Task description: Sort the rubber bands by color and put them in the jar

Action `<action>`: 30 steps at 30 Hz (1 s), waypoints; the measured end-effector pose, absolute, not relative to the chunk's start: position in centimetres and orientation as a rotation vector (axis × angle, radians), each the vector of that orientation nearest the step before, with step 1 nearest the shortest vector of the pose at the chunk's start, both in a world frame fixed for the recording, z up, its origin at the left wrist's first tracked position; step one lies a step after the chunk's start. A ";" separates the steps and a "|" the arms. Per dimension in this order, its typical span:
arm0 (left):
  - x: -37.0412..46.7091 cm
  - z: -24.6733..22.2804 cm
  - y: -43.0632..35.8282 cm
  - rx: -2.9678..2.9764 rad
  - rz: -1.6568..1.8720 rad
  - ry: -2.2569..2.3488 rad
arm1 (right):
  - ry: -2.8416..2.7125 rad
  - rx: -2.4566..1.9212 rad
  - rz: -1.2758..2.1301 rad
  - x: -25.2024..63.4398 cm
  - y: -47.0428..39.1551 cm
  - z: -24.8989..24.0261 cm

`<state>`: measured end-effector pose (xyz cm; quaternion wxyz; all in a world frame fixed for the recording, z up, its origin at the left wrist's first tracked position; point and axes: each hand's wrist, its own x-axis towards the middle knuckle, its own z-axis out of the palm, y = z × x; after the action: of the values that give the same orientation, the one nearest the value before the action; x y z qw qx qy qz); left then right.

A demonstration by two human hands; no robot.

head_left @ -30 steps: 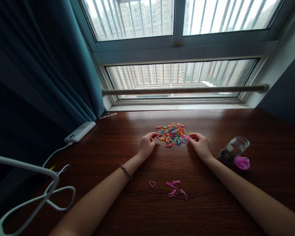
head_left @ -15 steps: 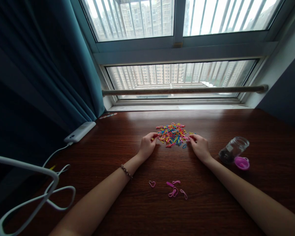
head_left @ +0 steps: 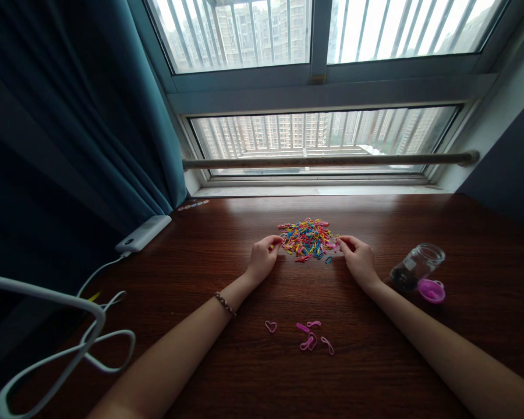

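Observation:
A loose heap of small rubber bands (head_left: pixel 308 240) in pink, yellow, red, blue and other colours lies on the brown table. My left hand (head_left: pixel 264 256) is at the heap's left edge, thumb and forefinger pinched together; what lies between those tips is too small to make out. On the opposite side, my right hand (head_left: pixel 358 262) pinches a pink rubber band (head_left: pixel 336 247) beside the heap. Closer to me, a pink rubber band (head_left: pixel 271 326) curls into a heart shape. Several more pink bands (head_left: pixel 308 341) are grouped to its right.
Right of my right forearm, a clear glass jar (head_left: pixel 423 259) with dark contents leans over beside a pink bowl-shaped piece (head_left: pixel 431 291). At left are a white power strip (head_left: pixel 144 233), a looped white cable (head_left: pixel 100 334) and a blue curtain (head_left: pixel 157 145). A window with a rail (head_left: pixel 310 162) stands behind.
My right hand has drawn slightly to the right, away from the heap's edge. The left hand stays at the heap, and the grouped pink bands lie as before.

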<state>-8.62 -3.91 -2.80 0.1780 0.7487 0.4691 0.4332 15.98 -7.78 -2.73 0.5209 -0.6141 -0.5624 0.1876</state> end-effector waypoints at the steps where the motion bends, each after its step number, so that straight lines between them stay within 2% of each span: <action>1: -8.6 -2.8 -3.9 2.116 1.223 1.328 | -1.340 -1.428 0.502 15.7 -8.0 -2.5; 8: -8.6 -2.8 -3.9 2.122 1.217 1.336 | -1.376 -1.170 0.882 13.5 -9.8 -0.7; 13: -8.7 -2.6 -4.0 2.125 1.210 1.338 | -1.910 -0.826 1.735 12.8 -11.5 1.2; 15: -8.7 -2.6 -4.0 2.117 1.211 1.336 | -2.025 -0.782 1.831 12.7 -11.7 1.4; 17: -8.7 -2.6 -3.9 2.105 1.218 1.329 | -1.971 -0.883 1.650 12.8 -11.4 1.1; 22: -8.5 -2.3 -4.2 2.045 1.175 1.217 | -1.522 -1.316 0.756 14.8 -8.7 -1.3; 24: -8.2 -1.7 -4.8 1.973 1.085 1.088 | -1.402 -1.458 0.514 16.0 -7.7 -2.3; 30: -7.1 1.5 -7.7 1.679 0.437 0.706 | -1.436 -1.621 0.372 17.6 -6.6 -3.3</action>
<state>-7.06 -7.74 1.47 0.5924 0.7221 0.3037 0.1881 17.61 -6.65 -3.29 0.4546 -0.6571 -0.5821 0.1508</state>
